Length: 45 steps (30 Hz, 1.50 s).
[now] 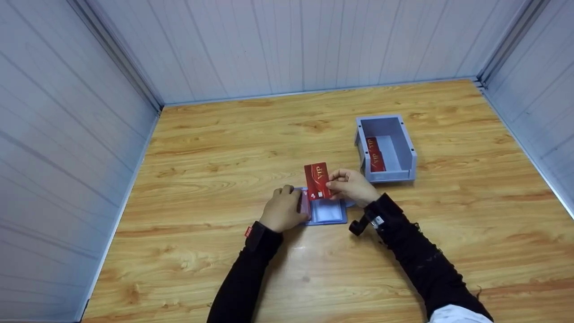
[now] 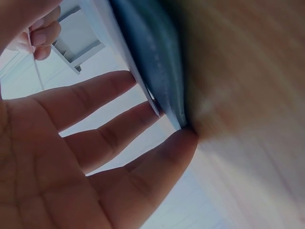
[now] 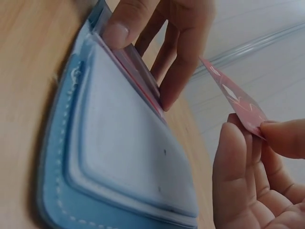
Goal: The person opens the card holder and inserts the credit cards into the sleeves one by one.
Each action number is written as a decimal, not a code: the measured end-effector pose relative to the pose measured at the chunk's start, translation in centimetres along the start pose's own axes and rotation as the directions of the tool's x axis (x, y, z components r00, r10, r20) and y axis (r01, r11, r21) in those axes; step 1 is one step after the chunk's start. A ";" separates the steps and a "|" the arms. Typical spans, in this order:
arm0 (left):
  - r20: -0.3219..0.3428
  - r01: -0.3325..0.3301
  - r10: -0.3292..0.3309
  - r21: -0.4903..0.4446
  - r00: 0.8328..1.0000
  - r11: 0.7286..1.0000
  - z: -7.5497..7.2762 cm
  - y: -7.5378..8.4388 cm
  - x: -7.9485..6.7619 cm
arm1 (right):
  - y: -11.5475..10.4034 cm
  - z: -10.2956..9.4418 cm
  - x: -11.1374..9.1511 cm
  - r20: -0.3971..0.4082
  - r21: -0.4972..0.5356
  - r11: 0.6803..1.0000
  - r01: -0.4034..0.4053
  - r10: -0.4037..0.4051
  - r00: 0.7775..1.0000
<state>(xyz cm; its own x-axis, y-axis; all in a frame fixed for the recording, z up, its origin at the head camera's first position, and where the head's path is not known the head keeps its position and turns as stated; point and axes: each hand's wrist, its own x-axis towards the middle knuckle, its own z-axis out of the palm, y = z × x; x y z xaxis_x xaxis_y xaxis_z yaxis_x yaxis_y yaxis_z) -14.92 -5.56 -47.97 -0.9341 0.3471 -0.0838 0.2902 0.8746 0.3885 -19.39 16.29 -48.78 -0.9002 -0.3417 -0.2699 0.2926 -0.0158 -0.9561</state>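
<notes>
A blue card holder (image 1: 341, 220) lies spread on the table, with clear sleeves (image 3: 128, 129) facing up on its right side. My left hand (image 1: 280, 210) grips its left leaf, thumb at the near edge and fingertips at the far edge. A red card shows inside that leaf, partly covered by the hand. Just above the holder, my right hand (image 1: 356, 186) pinches a red VIP card (image 1: 316, 179) by its right edge between thumb and fingers. In the right wrist view this card (image 3: 238, 100) is held up at a tilt, apart from the sleeves.
Behind my right hand stands a grey plastic bin (image 1: 409, 174), with red VIP cards (image 1: 376, 160) lying along its left side. Pale panel walls (image 1: 287, 49) enclose the wooden table (image 1: 202, 269) at the back and both sides.
</notes>
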 end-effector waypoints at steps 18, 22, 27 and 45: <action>-0.103 -0.022 -0.032 -0.490 0.994 0.871 -0.5 -0.2 0.9 | 0.7 0.0 -0.2 0.008 -0.056 0.998 -0.020 0.021 1.000; -0.134 -0.032 -0.081 -0.682 0.988 0.730 -0.3 0.0 1.1 | 0.6 0.1 -0.3 0.014 -0.048 0.999 -0.012 0.013 1.000; -0.161 -0.042 -0.129 -0.768 0.978 0.639 -0.2 0.3 1.3 | 0.6 0.2 -0.3 0.028 -0.035 0.999 0.003 -0.002 1.000; -0.162 -0.026 -0.172 -0.797 0.972 0.603 -1.2 0.0 1.1 | 0.2 -0.1 -0.6 -0.015 -0.305 0.949 0.074 -0.083 0.996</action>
<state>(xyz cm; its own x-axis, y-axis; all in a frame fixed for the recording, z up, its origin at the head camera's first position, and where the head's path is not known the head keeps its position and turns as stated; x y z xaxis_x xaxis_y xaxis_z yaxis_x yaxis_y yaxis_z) -16.23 -5.61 -47.00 -0.9913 0.1318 0.0004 0.0334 0.2481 0.9682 -18.84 16.59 -48.84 -0.9260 -0.3252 -0.1916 0.1127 0.2464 -0.9626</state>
